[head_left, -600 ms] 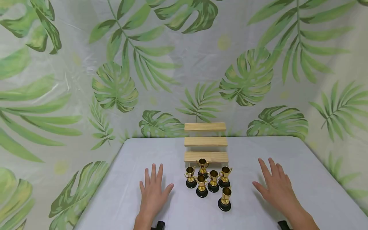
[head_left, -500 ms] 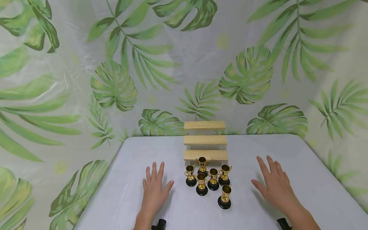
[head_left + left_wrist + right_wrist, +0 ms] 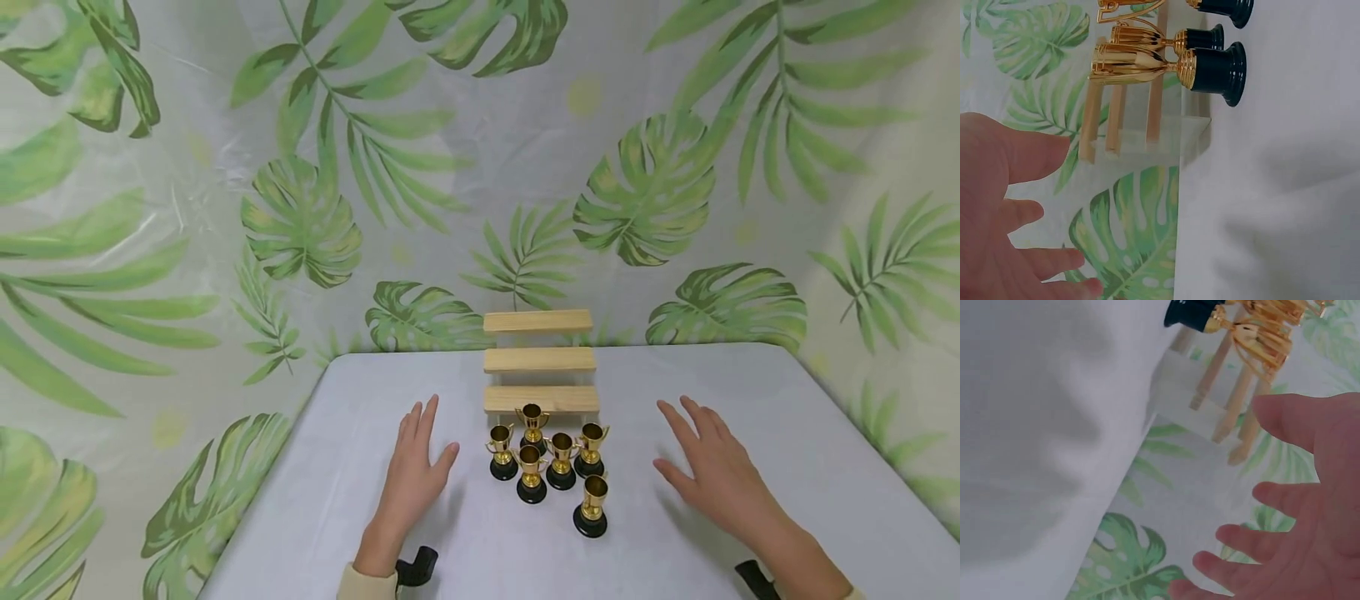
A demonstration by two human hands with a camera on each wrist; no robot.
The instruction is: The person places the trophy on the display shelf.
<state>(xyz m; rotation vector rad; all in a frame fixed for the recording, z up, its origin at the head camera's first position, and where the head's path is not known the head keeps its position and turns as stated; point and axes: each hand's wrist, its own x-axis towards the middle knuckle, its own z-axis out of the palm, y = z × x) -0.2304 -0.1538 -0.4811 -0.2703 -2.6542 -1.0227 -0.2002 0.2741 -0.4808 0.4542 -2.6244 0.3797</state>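
Note:
Several small gold trophy cups with black bases stand upright in a cluster on the white table, among them a front trophy (image 3: 592, 505) set apart toward the near side. My left hand (image 3: 415, 477) hovers to the left of the cluster, fingers straight and thumb spread, holding nothing. On the other side my right hand (image 3: 720, 475) is held over the table with its fingers spread, also holding nothing. The left wrist view shows a nearby trophy (image 3: 1147, 67) beyond the left thumb. In the right wrist view a trophy (image 3: 1254, 344) appears above the right thumb.
Directly behind the trophies stands a three-step display rack with wooden shelves (image 3: 540, 360) on clear supports. The white-covered table (image 3: 637, 567) reaches back to a leaf-patterned curtain (image 3: 420, 183). Black wrist straps show at both wrists.
My left hand has turned thumb-up and moved slightly right and farther forward. My right hand has shifted a little and tilted. The trophies stay where they were; the head view has dipped slightly.

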